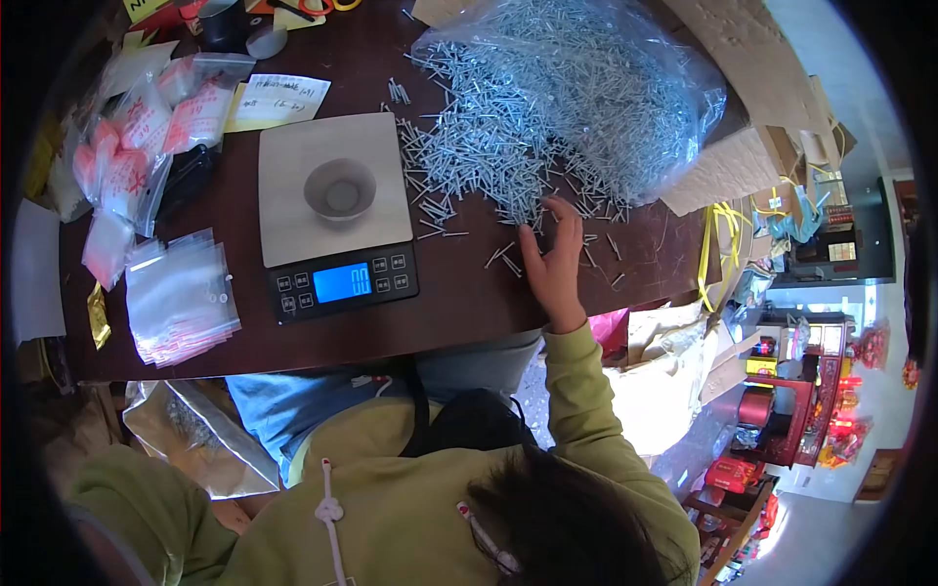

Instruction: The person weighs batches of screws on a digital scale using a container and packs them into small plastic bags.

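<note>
My right hand (555,266) is at the near edge of a heap of loose metal nails or screws (479,137), thumb and fingers apart, with nothing visible between them. More of these pieces fill a clear plastic bag (625,107) behind it. To its left, a digital scale (332,230) carries a small grey bowl (340,189) that looks empty; its display reads 0.0. Low at the left, beside the green sleeve, only a small skin-toned patch of my left hand (231,515) shows, with its fingers hidden.
Clear zip bags (184,298) lie left of the scale, below filled bags with red print (132,137). A handwritten note (283,96) and a dark cup (223,26) are farther back. Cardboard (728,171) and yellow straps (718,244) are at the right.
</note>
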Available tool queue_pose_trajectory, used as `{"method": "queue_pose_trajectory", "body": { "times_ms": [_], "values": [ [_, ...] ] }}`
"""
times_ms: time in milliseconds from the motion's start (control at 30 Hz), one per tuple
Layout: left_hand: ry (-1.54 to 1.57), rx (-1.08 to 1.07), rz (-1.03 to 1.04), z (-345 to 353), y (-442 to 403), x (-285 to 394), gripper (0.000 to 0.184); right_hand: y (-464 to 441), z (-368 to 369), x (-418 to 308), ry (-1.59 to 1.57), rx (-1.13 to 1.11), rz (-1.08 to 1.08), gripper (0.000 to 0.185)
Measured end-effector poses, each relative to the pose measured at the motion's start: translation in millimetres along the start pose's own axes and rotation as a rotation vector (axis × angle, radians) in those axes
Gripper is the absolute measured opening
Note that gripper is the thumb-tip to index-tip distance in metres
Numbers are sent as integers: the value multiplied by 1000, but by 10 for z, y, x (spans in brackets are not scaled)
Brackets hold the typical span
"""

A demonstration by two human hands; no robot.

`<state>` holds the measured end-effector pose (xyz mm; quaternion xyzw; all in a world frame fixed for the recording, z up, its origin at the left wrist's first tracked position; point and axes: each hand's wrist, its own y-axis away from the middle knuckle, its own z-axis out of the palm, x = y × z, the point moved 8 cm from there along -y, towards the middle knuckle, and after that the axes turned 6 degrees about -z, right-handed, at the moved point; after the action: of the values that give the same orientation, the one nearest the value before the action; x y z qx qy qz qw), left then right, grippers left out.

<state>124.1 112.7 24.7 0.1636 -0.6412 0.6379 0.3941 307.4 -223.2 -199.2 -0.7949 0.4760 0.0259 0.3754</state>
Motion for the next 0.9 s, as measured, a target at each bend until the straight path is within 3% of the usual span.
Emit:
{"method": "queue_pose_trajectory", "body": {
  "times_ms": [433,633,667,900],
  "values": [
    [70,18,-12,-2,79,-121,64,-278,223,159,134,-180,36,71],
    [93,34,2,-20,83,-179,65,-383,436,159,330,-156,-4,64],
    [96,39,9,-32,84,-166,65,-404,393,103,329,-109,-16,55],
    [143,179,96,-299,239,-48,67,-406,403,163,262,-115,-60,47]
  ]
}}
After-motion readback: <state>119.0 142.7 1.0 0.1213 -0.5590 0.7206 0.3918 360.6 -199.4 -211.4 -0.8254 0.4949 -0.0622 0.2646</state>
